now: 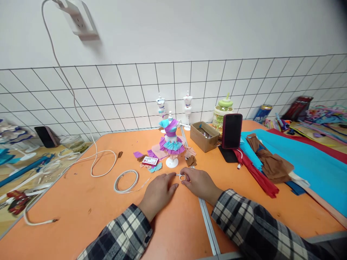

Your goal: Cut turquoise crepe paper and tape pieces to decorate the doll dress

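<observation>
white wall (189,29), wire grid (114,105), orange table (81,206)

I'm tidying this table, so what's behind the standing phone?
A clear jar with a green lid stands behind the phone. The phone hides its lower right side and the cardboard box its base, so its contents can't be told.

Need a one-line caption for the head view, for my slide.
Left hand and right hand meet at small scissors on an orange table, before a dressed mannequin.
</observation>
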`<state>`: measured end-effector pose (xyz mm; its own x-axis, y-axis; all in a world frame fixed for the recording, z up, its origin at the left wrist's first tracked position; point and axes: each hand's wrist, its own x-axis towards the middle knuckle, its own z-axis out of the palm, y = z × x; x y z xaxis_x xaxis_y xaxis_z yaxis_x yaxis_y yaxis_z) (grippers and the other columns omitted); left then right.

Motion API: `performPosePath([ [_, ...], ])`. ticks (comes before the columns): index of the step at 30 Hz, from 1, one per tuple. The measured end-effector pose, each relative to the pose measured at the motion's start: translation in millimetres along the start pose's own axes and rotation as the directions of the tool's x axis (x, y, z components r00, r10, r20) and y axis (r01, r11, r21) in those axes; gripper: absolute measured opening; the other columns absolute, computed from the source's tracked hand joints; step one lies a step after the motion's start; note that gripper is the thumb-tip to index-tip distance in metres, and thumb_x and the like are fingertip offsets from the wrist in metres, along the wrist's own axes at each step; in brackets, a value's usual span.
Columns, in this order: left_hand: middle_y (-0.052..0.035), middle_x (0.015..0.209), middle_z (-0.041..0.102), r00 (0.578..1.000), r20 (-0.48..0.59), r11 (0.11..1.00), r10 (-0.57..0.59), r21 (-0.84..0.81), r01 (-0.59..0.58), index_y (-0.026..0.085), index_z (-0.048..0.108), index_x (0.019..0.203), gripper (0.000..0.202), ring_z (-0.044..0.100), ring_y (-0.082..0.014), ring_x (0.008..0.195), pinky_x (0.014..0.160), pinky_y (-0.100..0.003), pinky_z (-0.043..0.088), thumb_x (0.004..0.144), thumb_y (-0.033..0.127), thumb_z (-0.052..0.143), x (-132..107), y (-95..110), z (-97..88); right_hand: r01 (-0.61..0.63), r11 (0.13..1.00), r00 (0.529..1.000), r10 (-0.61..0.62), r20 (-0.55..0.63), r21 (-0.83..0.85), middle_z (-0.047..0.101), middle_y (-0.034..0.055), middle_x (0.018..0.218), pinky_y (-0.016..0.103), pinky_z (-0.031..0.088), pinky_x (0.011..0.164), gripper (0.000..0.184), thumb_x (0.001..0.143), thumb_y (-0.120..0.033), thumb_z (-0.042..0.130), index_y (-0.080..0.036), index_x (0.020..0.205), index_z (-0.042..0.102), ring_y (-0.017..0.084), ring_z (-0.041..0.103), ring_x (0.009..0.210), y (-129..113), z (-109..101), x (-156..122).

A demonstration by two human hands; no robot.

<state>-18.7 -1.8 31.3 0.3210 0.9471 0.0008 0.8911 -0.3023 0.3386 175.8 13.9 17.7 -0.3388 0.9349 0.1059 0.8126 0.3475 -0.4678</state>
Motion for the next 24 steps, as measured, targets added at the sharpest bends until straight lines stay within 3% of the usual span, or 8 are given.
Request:
performPosePath([
  [5, -0.0146, 0.108, 0.069, 0.997, 0.082, 0.993, -0.013, 0.116, 0.004, 0.02, 0.055, 0.135, 0.047, 0.065, -0.03, 0.099, 0.075, -0.037, 0.047, 0.095, 0.041, 0.041, -2.6, 5.9, -5.7, -0.032, 0.997, 0.999, 0.031, 0.017, 0.064, 0.07, -0.0021, 0.084, 0.025, 0.036, 0.064, 0.023, 0.086, -0.029, 0.063, -0.026, 0.109, 0.064, 0.015, 0.064, 0.079, 1.5, 0.2, 0.1],
  [10, -0.0154, 0.106, 0.07, 0.997, 0.073, 0.996, -0.023, 0.086, 0.017, 0.018, 0.056, 0.135, 0.047, 0.064, -0.0331, 0.098, 0.076, -0.04, 0.047, 0.094, 0.04, 0.044, -4.7, 5.3, -5.5, -0.043, 0.988, 0.999, 0.04, 0.028, 0.148, 0.069, -0.0033, 0.079, 0.025, 0.038, 0.067, 0.028, 0.084, -0.025, 0.065, -0.026, 0.112, 0.064, 0.015, 0.064, 0.076, 7.3, 0.3, 0.5],
  [12, -0.0156, 0.106, 0.069, 1.0, 0.016, 0.999, -0.017, -0.039, 0.018, 0.017, 0.057, 0.133, 0.048, 0.063, -0.0338, 0.099, 0.081, -0.043, 0.046, 0.092, 0.041, 0.049, -4.5, 3.0, -4.3, -0.028, 0.987, 1.0, 0.028, 0.0, 0.16, 0.069, -0.0029, 0.08, 0.025, 0.039, 0.068, 0.031, 0.083, -0.025, 0.066, -0.026, 0.114, 0.065, 0.015, 0.064, 0.077, 8.1, -2.5, -0.1],
  [14, -0.0139, 0.105, 0.068, 0.993, -0.087, 0.928, -0.074, -0.37, 0.036, 0.018, 0.056, 0.132, 0.049, 0.061, -0.0313, 0.1, 0.087, -0.044, 0.046, 0.09, 0.044, 0.053, -3.4, 1.2, -4.5, 0.031, 0.986, 0.997, -0.018, -0.081, 0.163, 0.069, -0.0018, 0.082, 0.025, 0.04, 0.069, 0.029, 0.084, -0.027, 0.065, -0.025, 0.113, 0.065, 0.014, 0.064, 0.078, 5.8, -6.7, -2.3],
  [16, -0.0119, 0.105, 0.066, 0.975, -0.105, 0.626, -0.195, -0.778, 0.041, 0.018, 0.052, 0.131, 0.052, 0.062, -0.0269, 0.099, 0.089, -0.043, 0.047, 0.091, 0.05, 0.049, -1.7, 0.8, -6.5, 0.138, 0.979, 0.977, -0.109, -0.185, 0.151, 0.068, -0.0001, 0.083, 0.025, 0.041, 0.069, 0.024, 0.087, -0.031, 0.063, -0.024, 0.11, 0.067, 0.014, 0.063, 0.078, -0.4, -10.3, -6.4],
  [18, -0.0127, 0.107, 0.065, 0.969, 0.005, 0.22, -0.247, -0.974, 0.061, 0.016, 0.052, 0.128, 0.052, 0.063, -0.0231, 0.097, 0.089, -0.04, 0.05, 0.096, 0.054, 0.036, -0.1, 1.9, -9.6, 0.274, 0.954, 0.937, -0.236, -0.256, 0.123, 0.068, 0.0022, 0.086, 0.026, 0.042, 0.071, 0.023, 0.09, -0.034, 0.06, -0.024, 0.108, 0.069, 0.015, 0.062, 0.078, -9.7, -11.2, -11.5],
  [22, -0.0157, 0.106, 0.065, 0.948, 0.265, -0.417, -0.176, -0.892, 0.172, 0.008, 0.057, 0.112, 0.044, 0.066, -0.0178, 0.099, 0.093, -0.029, 0.052, 0.099, 0.043, 0.034, 1.4, 5.9, -14.2, 0.393, 0.918, 0.889, -0.363, -0.281, 0.058, 0.068, 0.0073, 0.105, 0.029, 0.046, 0.081, 0.03, 0.091, -0.038, 0.059, -0.022, 0.116, 0.065, 0.02, 0.063, 0.095, -26.5, -3.2, -18.0],
  [24, -0.0148, 0.104, 0.066, 0.932, 0.328, -0.573, -0.158, -0.799, 0.184, 0.007, 0.058, 0.11, 0.036, 0.067, -0.0161, 0.097, 0.091, -0.025, 0.053, 0.099, 0.036, 0.039, 0.9, 7.6, -15.3, 0.346, 0.937, 0.907, -0.32, -0.273, 0.052, 0.068, 0.008, 0.108, 0.029, 0.047, 0.081, 0.032, 0.093, -0.034, 0.056, -0.021, 0.122, 0.062, 0.02, 0.063, 0.097, -27.9, 2.8, -17.0],
])
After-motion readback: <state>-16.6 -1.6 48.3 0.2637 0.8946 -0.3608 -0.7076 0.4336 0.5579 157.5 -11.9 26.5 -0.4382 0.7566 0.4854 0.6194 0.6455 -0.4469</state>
